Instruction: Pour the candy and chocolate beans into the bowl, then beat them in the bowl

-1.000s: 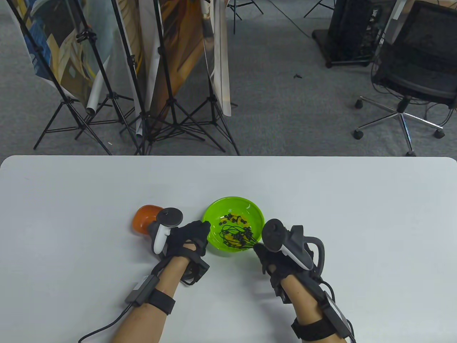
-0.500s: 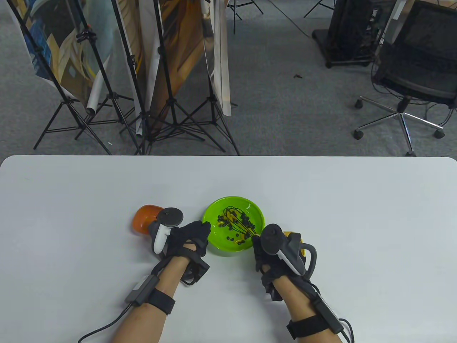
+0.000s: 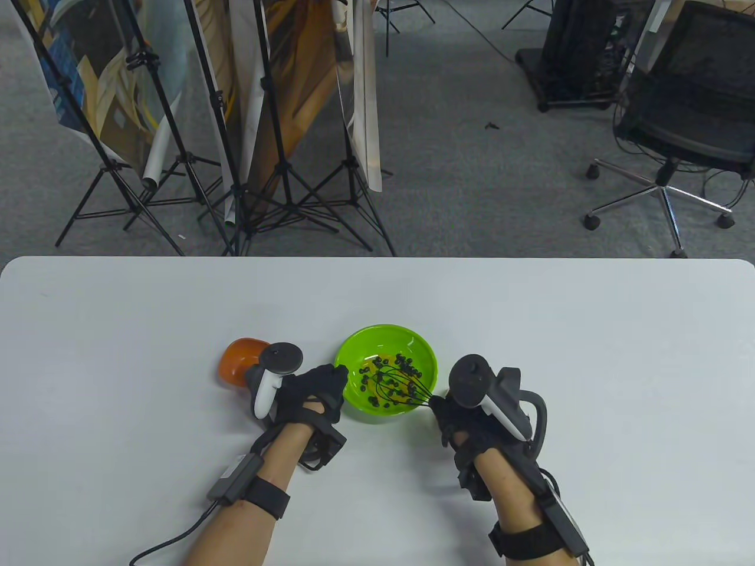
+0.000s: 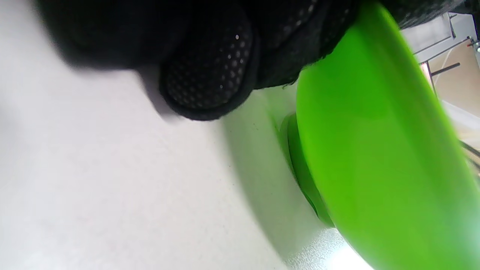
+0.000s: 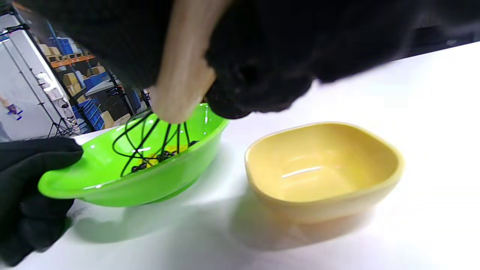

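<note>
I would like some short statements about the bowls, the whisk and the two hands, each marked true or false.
1. The right hand holds the whisk. True.
2. The whisk wires are inside the yellow bowl. False: they are in the green bowl.
3. The left hand grips the green bowl's rim. True.
4. The yellow bowl is full of candy. False: it looks empty.
5. The orange bowl sits left of the left hand. True.

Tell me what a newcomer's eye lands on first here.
The bright green bowl near the table's front edge, dotted with dark beans, with a black wire whisk dipped into it. The right hand grips the whisk's handle while the left hand holds the bowl's rim. An empty yellow bowl sits just right of it.
</note>
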`<control>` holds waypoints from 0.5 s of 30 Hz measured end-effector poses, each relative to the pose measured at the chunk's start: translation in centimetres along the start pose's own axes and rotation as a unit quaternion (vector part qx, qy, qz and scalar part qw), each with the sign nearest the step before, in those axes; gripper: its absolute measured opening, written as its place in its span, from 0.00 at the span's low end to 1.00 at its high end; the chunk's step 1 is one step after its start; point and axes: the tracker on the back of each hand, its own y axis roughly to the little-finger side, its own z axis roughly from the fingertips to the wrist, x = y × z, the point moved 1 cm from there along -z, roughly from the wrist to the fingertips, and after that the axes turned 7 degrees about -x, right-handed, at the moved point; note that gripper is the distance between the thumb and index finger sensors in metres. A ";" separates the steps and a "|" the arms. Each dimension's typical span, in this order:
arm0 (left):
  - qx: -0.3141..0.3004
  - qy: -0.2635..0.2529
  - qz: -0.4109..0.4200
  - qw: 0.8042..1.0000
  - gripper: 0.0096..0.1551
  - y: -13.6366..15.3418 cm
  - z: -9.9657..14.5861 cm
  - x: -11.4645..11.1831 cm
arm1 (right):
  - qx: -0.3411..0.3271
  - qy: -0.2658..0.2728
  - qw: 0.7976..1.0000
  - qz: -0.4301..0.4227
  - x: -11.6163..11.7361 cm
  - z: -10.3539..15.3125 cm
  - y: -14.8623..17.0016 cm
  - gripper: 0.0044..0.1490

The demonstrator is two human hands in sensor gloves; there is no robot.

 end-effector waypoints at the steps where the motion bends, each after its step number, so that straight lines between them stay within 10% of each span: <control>1: 0.000 0.000 0.000 1.000 0.24 0.0 0.0 0.0 | 0.011 0.011 1.000 0.005 0.1 -0.1 0.2 0.36; 15: -0.002 0.002 -0.001 1.000 0.24 0.0 0.0 0.0 | -0.017 0.010 0.997 -0.081 4.7 -1.6 -1.1 0.36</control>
